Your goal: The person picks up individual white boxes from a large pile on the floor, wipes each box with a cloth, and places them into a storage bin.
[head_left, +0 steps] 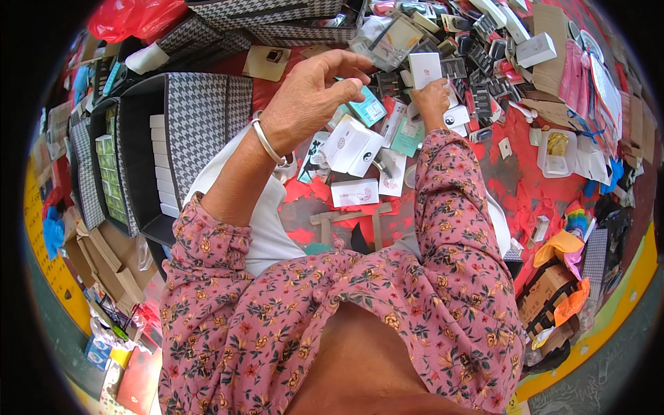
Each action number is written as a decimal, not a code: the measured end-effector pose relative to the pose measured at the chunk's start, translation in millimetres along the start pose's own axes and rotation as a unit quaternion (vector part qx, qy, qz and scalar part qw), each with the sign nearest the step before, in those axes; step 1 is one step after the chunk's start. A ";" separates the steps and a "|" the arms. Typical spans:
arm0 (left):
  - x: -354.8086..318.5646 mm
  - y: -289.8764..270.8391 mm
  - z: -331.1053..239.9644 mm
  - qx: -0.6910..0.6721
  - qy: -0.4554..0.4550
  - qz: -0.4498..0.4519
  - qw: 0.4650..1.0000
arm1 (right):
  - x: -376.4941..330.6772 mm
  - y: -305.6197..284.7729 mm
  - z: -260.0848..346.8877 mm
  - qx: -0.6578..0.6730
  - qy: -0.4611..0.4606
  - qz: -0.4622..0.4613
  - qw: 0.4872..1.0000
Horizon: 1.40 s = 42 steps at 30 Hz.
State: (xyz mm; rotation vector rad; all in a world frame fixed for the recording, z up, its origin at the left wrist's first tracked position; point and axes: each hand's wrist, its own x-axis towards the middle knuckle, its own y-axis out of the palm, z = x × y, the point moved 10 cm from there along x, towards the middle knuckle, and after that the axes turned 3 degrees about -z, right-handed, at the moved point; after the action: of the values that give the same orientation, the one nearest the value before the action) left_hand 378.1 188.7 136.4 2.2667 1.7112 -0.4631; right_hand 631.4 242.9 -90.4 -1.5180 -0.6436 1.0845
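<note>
My left hand [309, 95] is raised over the pile, its thumb and curled fingers apart with nothing between them. Beneath and beside its fingertips are a teal box [371, 106] and a clear plastic packet [395, 41]. My right hand [433, 101] reaches into the pile, its fingers closed at the near end of a slim white box [425, 67]. Its fingertips are partly hidden. Closer to me lie a white carton with a round black-and-white emblem [351, 145], a small white box with pink print [355, 193] and a pale green box [408, 136].
Houndstooth storage bins [207, 117] stand on the left, one holding stacked white boxes [162, 166]. Many small packages [484, 55] are heaped at the far right. A clear plastic tub [557, 152] sits on the worn red surface [515, 173]. Cardboard [111, 259] lies at lower left.
</note>
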 end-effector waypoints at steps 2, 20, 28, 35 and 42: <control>1.7 -5.3 -2.7 0.014 0.016 -0.007 1.000 | 7.1 0.0 3.1 0.077 -0.006 0.062 0.995; 30.6 19.7 2.2 -0.350 0.019 0.049 0.935 | -169.9 -220.8 129.3 0.330 -0.340 0.257 0.842; 20.0 19.8 -14.6 -0.536 0.002 0.123 0.835 | -110.1 -322.3 35.7 0.735 -0.214 -0.105 0.634; 12.1 40.5 -0.9 -0.494 0.024 0.223 0.840 | -222.6 -310.6 134.1 0.335 -0.576 -0.226 0.710; -8.6 57.2 -14.8 -0.435 -0.071 0.207 0.874 | -58.9 -287.5 34.8 0.261 -0.217 -0.264 0.903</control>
State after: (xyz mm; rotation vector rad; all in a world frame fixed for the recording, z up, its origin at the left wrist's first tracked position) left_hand 432.4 171.5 154.4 1.7559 0.9879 0.2117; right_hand 620.0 278.6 202.7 -0.5817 -0.9147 1.0560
